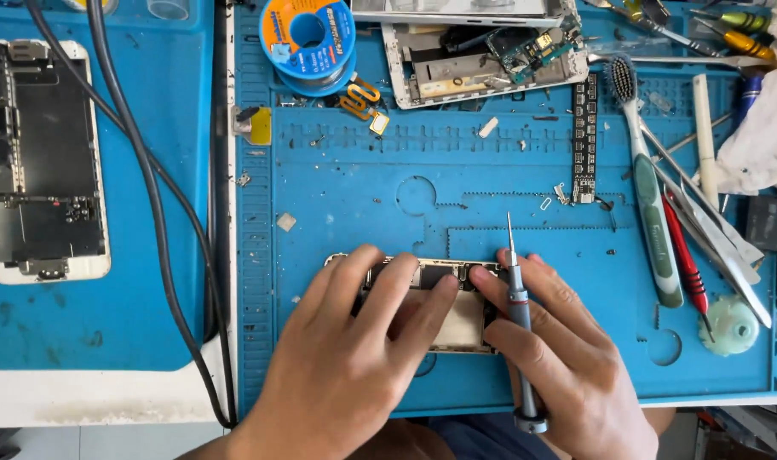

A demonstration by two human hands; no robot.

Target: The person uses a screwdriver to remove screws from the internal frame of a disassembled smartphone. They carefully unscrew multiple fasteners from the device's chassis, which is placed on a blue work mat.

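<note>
Both hands rest on an opened phone (457, 328) that lies flat near the front edge of a blue work mat (363, 204) on the counter (90, 396). The left hand (354, 341) lies spread over the left part of the phone, fingers fairly wide and pressing down on its frame and inner parts; it grips nothing. The right hand (559, 358) is curled around a slim grey screwdriver (518, 315), held along the palm with its tip pointing away from the person – above the phone's top edge – while the forefinger reaches left to touch the inside of the phone.

At the back of the mat lies a second opened phone (482, 55) with a white frame, its circuit board showing, and just left of it a blue spool of solder wire (307, 38). To the right, well apart from the hands, a green and white toothbrush (648, 196) lies lengthwise beside tweezers (712, 230) and a red-handled tool (685, 255); a white cloth (763, 136) is bunched at the far right.

On a separate blue mat to the left sits a third phone shell (43, 162) with a white rim, and two dark cables (154, 213) run down between the two mats.
</note>
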